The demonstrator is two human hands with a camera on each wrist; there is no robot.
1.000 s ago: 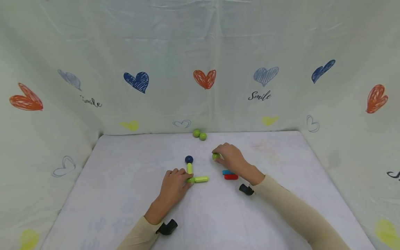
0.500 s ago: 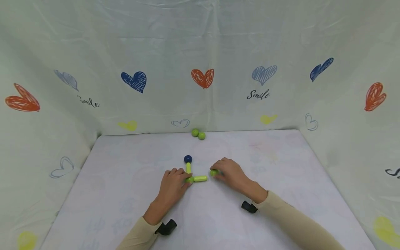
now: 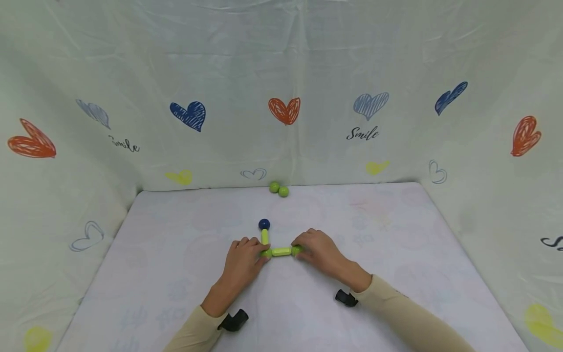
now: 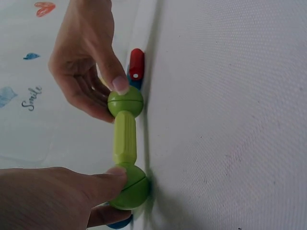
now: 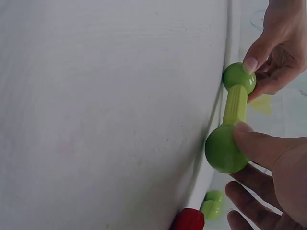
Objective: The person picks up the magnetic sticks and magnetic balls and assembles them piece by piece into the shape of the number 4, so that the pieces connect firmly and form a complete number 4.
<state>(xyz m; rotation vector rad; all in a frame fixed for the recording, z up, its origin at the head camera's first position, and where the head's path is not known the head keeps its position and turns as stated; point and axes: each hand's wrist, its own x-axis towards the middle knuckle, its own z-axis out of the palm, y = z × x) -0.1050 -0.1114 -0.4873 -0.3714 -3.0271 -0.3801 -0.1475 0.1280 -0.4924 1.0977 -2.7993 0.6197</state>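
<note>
My left hand pinches a green ball between thumb and fingers at the corner of a small ball-and-stick piece. A yellow-green stick runs from that ball away to a navy ball. A second yellow-green stick points right. At its right end my right hand grips another green ball, thumb on its near side, and the stick's end meets this ball. Both wrist views show this stick spanning the two held balls.
Two loose green balls sit at the table's back edge by the curtain. A red stick and a blue stick lie beyond the right hand, which hides them in the head view. The white tabletop surrounds the pieces.
My right hand has come toward me and slightly left with its green ball, from above the sticks to the right-pointing stick's end. The left hand has held its ball in place.
</note>
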